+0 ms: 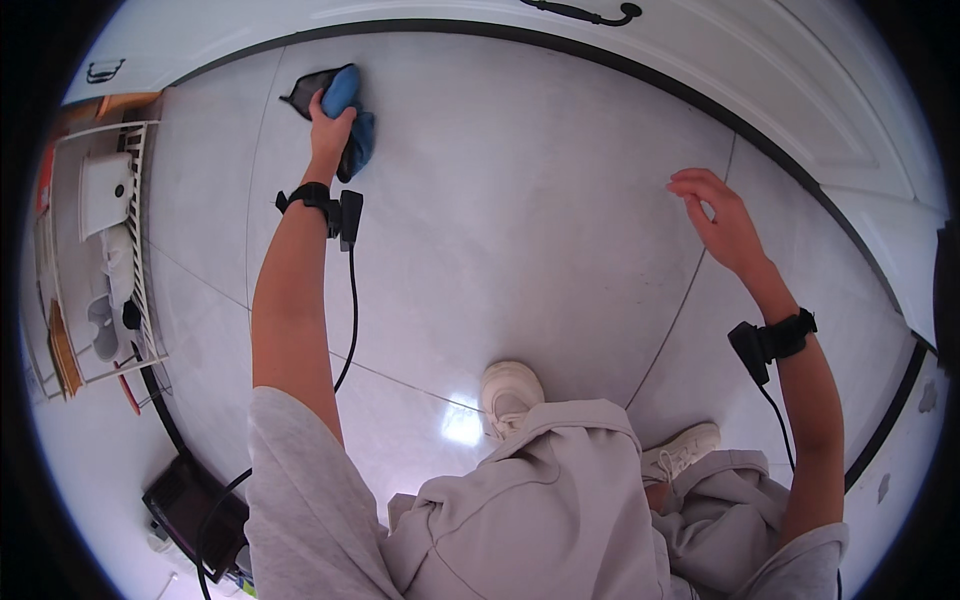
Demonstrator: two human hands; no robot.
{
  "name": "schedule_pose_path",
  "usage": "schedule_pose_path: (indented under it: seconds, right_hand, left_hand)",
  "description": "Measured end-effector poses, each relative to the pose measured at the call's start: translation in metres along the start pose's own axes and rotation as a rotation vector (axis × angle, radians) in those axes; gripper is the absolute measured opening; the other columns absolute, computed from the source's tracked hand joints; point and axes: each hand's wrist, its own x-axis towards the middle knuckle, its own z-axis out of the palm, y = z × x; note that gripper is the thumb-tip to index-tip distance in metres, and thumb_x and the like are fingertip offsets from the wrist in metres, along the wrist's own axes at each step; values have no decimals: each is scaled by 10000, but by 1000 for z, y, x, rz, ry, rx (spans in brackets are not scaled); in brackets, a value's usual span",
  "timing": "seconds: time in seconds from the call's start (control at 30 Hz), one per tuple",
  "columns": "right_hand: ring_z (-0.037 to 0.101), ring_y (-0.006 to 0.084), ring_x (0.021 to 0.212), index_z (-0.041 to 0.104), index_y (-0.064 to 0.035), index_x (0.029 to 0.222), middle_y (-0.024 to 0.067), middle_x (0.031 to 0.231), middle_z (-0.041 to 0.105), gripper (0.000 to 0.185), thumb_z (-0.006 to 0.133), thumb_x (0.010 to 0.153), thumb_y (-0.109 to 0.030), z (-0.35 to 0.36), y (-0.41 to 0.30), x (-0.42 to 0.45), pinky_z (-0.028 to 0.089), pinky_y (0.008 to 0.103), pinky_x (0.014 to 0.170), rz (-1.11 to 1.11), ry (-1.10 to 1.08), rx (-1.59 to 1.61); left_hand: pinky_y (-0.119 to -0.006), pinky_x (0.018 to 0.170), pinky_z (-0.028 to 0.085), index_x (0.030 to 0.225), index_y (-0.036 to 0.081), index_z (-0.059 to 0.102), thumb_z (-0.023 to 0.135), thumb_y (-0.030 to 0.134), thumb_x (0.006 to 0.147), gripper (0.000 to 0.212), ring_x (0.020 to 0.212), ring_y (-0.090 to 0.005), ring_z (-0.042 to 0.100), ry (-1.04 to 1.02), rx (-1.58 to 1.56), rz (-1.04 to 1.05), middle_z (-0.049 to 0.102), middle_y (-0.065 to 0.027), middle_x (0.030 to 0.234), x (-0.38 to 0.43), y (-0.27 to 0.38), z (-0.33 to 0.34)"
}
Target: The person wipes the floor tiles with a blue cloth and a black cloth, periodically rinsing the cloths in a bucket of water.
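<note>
My left hand (pixel 330 131) grips a blue cloth (pixel 343 91) with dark grey, black-edged parts, at the upper left over the pale tiled floor (pixel 487 225). The cloth is bunched, and one dark corner spreads out to the left of my fingers. Whether it is one cloth or two, I cannot tell. Off to the right, my right hand (pixel 712 214) is over the floor with its fingers bent and holds nothing. Each wrist wears a black strap with a small device and a cable.
White cabinets (pixel 795 112) with black handles and a dark base strip curve along the top and right. At the left stands a white wire rack (pixel 142 247) holding several items. A dark box-shaped object (pixel 199 517) is at the lower left. My shoes (pixel 512 394) are below.
</note>
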Motion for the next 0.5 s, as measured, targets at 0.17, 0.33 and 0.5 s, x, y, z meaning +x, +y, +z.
schedule_pose_path:
  seconds: [0.17,0.33,0.5]
  right_hand:
    - [581,218,902,603,-40,992,74,1071,580,185,466,869,-30,2,15,-6,463,285,747,47,-23,20]
    - [580,219,892,606,-41,992,75,1064,581,183,471,869,-28,4,27,-16,457,276,740,38,-34,16]
    - [578,222,882,609,-42,999,77,1066,581,188,482,863,-17,-1,41,-24,454,275,732,19,-8,64]
  left_hand:
    - [-425,872,438,1333,177,323,647,260,680,734,1016,-426,550,-116,130,250,563,-263,1114,-25,56,43]
    - [-423,899,429,1332,159,323,642,216,673,734,1043,-421,532,-314,103,428,545,-242,1156,-61,118,101]
    - [-410,937,412,1345,166,310,653,211,664,764,1109,-395,493,-455,39,660,500,-230,1217,-122,174,178]
